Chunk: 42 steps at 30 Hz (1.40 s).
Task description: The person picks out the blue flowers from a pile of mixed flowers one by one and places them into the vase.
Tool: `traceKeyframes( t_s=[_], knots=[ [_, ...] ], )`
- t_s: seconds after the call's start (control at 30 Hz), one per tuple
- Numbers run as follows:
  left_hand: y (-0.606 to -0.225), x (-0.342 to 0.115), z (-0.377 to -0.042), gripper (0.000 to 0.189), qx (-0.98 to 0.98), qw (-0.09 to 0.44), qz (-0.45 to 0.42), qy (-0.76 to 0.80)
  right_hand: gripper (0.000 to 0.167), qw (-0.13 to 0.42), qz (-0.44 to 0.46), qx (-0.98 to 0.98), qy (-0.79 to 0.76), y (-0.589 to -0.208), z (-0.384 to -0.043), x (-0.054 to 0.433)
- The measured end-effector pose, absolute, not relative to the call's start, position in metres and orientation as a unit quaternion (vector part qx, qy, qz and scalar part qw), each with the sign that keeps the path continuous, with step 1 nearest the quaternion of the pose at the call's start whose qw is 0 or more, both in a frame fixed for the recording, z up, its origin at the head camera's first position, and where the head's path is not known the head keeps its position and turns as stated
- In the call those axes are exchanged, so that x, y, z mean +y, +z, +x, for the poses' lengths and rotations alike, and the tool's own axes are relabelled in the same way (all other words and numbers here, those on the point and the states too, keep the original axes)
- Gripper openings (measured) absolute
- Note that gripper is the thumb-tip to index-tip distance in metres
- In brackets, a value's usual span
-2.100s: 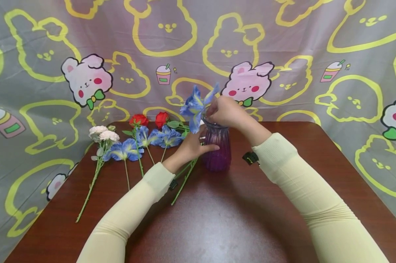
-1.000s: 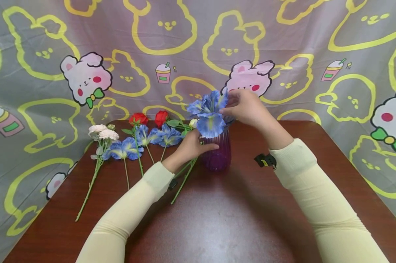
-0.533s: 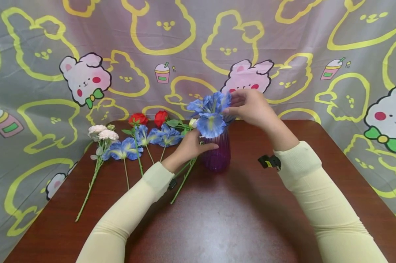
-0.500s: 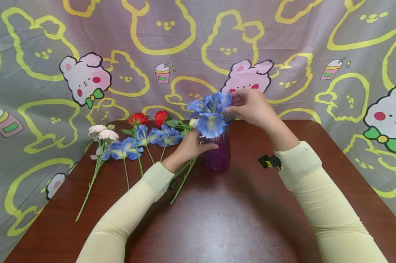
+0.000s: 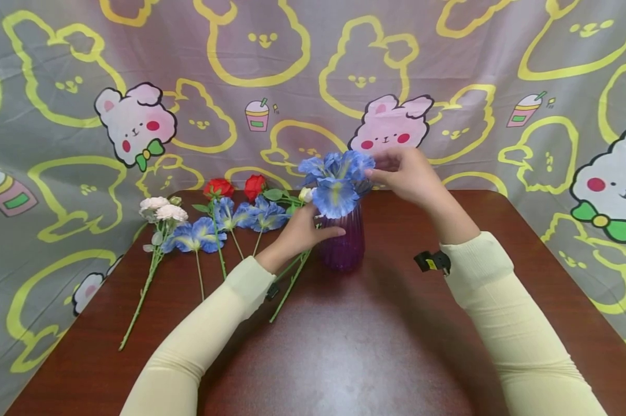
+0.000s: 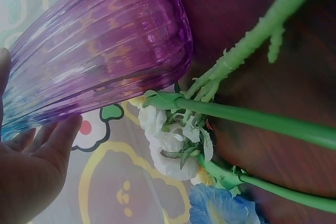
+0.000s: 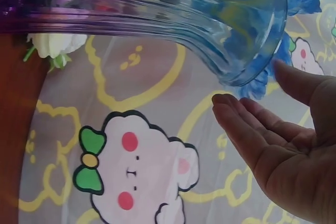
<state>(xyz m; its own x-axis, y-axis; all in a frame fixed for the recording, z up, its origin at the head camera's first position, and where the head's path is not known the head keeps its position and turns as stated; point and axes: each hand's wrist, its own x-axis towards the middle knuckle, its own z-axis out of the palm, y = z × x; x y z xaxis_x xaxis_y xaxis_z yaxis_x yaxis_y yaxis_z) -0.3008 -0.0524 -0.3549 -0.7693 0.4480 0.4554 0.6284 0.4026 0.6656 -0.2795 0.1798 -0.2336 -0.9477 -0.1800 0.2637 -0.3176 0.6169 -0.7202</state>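
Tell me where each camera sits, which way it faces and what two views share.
Head: worn on the head, facing forward and down at a glossy reddish-brown table; left hand, right hand and pale-yellow sleeves show.
Left wrist: worn on that wrist, facing a ribbed, translucent purple-and-blue vase, mainly its purple lower part; the left hand shows at lower left.
Right wrist: worn on that wrist, facing the vase's flared blue mouth; the right hand shows at right.
Both wrist views share the vase, sideways in frame, and the grey cartoon-print backdrop.

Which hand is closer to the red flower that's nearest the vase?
Left. The left hand holds the purple vase, right of the red flower; the right hand is farther right, beside the blue flowers in the vase.
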Motion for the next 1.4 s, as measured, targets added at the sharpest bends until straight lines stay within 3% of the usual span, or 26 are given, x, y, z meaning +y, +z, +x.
traceKeyframes(
  t_s=[0.3,0.57,0.8,0.93,1.4],
  knots=[
    [-0.356,-0.053,-0.301,0.076,-0.834,0.104,-0.317,-0.439,0.06,0.078,0.151,-0.863,0.475,-0.264,-0.279,0.189],
    [-0.356,-0.053,-0.302,0.076,-0.841,0.109,-0.309,-0.431,0.055,0.109,0.205,-0.815,0.53,-0.296,-0.28,0.186],
    [-0.357,-0.053,-0.302,0.076,-0.835,0.108,-0.309,-0.442,0.069,0.111,0.234,-0.811,0.524,-0.32,-0.277,0.18],
    [-0.358,-0.052,-0.302,0.074,-0.829,0.099,-0.309,-0.455,0.062,0.106,0.256,-0.823,0.497,-0.33,-0.278,0.176],
    [-0.363,-0.051,-0.3,0.072,-0.825,0.098,-0.305,-0.465,0.069,0.122,0.287,-0.805,0.504,-0.315,-0.256,0.155]
  ],
)
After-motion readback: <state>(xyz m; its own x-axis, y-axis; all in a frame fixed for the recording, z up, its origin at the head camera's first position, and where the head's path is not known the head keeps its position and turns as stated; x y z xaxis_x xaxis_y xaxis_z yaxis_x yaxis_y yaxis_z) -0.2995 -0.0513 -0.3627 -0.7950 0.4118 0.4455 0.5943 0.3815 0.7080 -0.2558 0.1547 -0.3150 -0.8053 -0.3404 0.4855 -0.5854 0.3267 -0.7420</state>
